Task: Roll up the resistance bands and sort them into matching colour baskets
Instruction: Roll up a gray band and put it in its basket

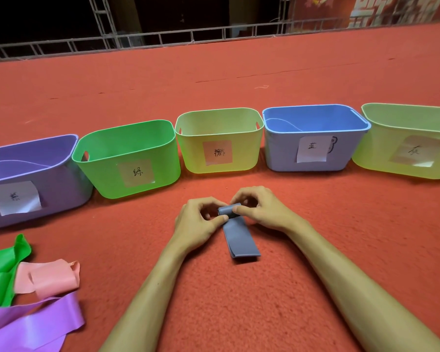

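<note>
**Grey-blue band part-rolled, held at the roll by both grips**

Noted grey-blue band (241,240) on the red carpet (239,85), near the basket row on the wearer's side, lying lengthwise away from the wearer with near end skewed slightly right. Rolled at far end only; flat and doubled at near end. Pinched at the roll by left grip (196,219) and right grip (262,209), clamped on either end with thumbs and curled fingers.

Counted five paper-labelled baskets abreast: purple basket (61,189), green basket (107,179), yellow basket (191,153), blue basket (280,153), yellow-green basket (376,153) (cut off at right edge). Seen inside purple and blue baskets: a curved edge of like colour, otherwise hard to make out.

Logged at lower left green band (3,270), pink band (54,278) and purple band (31,326), heaped loose, overlapping, partly out of frame.
</note>
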A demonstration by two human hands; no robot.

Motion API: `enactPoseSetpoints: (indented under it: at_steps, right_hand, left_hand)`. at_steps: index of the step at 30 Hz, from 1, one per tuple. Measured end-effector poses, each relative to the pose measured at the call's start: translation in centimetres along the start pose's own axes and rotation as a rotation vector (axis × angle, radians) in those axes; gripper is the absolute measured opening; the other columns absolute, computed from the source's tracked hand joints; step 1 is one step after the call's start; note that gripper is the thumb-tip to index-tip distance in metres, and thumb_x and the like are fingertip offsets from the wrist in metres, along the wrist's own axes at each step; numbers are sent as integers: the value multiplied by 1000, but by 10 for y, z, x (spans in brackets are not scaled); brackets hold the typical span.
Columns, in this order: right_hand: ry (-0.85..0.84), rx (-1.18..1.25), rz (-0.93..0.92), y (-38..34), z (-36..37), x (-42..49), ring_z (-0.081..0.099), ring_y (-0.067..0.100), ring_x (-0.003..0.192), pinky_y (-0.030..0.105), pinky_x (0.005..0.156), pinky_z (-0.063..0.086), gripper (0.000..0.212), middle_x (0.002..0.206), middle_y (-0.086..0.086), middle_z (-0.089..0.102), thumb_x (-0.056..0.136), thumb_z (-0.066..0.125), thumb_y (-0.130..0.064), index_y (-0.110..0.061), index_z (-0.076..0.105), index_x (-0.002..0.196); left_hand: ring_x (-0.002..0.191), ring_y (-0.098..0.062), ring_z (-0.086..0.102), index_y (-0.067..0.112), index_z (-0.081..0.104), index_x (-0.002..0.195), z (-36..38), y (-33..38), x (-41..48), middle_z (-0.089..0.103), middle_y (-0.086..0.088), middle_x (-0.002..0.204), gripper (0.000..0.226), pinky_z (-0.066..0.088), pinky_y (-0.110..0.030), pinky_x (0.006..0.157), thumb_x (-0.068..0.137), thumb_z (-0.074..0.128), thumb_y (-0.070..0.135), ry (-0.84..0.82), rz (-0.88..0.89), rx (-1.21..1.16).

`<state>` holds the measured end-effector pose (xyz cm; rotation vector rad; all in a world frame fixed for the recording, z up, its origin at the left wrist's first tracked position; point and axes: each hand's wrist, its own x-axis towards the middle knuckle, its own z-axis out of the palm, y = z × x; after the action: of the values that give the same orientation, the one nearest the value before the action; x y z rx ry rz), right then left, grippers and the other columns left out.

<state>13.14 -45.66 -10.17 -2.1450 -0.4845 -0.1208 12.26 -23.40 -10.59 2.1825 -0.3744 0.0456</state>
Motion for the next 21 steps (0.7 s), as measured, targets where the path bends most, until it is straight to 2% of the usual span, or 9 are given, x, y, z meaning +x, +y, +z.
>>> enactPoseSetpoints:
  at_steps: [4, 7, 9, 13, 14, 17, 18, 21]
  right_hand:
    - [-17, 24, -9, 1, -1, -1, 57, -1, 68, 19, 66, 41, 1, 76, -17, 68, 91, 77, -19, -19, 78, 92]
    - [-45, 157, -2, 0, -1, -1, 60, 1, 74, 21, 71, 45, 3, 84, -7, 73, 95, 73, -13, -11, 76, 96]
    - [-58, 214, -10, -2, -1, -1, 63, 5, 81, 23, 77, 48, 5, 91, 1, 75, 96, 72, -14, -10, 74, 98]
    - [-69, 235, -20, -3, -2, -3, 63, 5, 82, 23, 76, 48, 7, 92, -3, 72, 96, 73, -13, -11, 69, 101]
    - [-71, 229, -23, -3, -2, -3, 62, 5, 80, 25, 74, 48, 8, 91, -2, 71, 95, 73, -12, -11, 68, 101]
    - [-75, 192, -19, -4, -1, -2, 61, 15, 77, 43, 68, 50, 16, 91, 5, 70, 90, 75, -15, -19, 64, 100]
    - [-65, 164, -12, -4, 0, -2, 61, 17, 75, 41, 68, 49, 18, 90, 4, 71, 87, 76, -17, -22, 63, 99]
    - [-29, 42, 16, -4, 0, -2, 56, 5, 69, 25, 65, 44, 16, 84, -1, 71, 84, 76, -25, -26, 69, 98]
  left_hand:
    - [74, -5, 59, 48, 74, 99, 1, -1, 1, 73, 24, 86, 30, 52, -33, 73, 69, 72, 53, 12, 4, 5]
    - [68, -1, 54, 47, 73, 101, 1, 0, 3, 70, 23, 83, 38, 44, -29, 66, 70, 67, 68, 21, 2, 27]
    - [67, -1, 54, 48, 74, 98, 0, 2, 3, 69, 20, 79, 33, 43, -31, 66, 79, 59, 71, 8, 4, 39]
    - [65, -5, 52, 45, 73, 97, 0, 0, 3, 68, 14, 74, 29, 44, -35, 68, 86, 58, 68, -9, 27, 22]
    - [66, -5, 52, 44, 73, 99, 0, -1, 3, 68, 13, 75, 30, 45, -36, 69, 86, 60, 67, -11, 34, 16]
    - [68, -6, 52, 41, 73, 102, 0, -3, 3, 69, 12, 78, 32, 50, -41, 72, 82, 65, 64, -4, 42, -10]
    - [67, -6, 52, 40, 73, 102, 1, -4, 4, 70, 12, 78, 32, 51, -42, 73, 81, 66, 63, -5, 48, -23]
    - [67, -8, 50, 36, 75, 102, 1, -7, 5, 71, 10, 79, 32, 52, -48, 71, 80, 71, 59, -4, 71, -86]
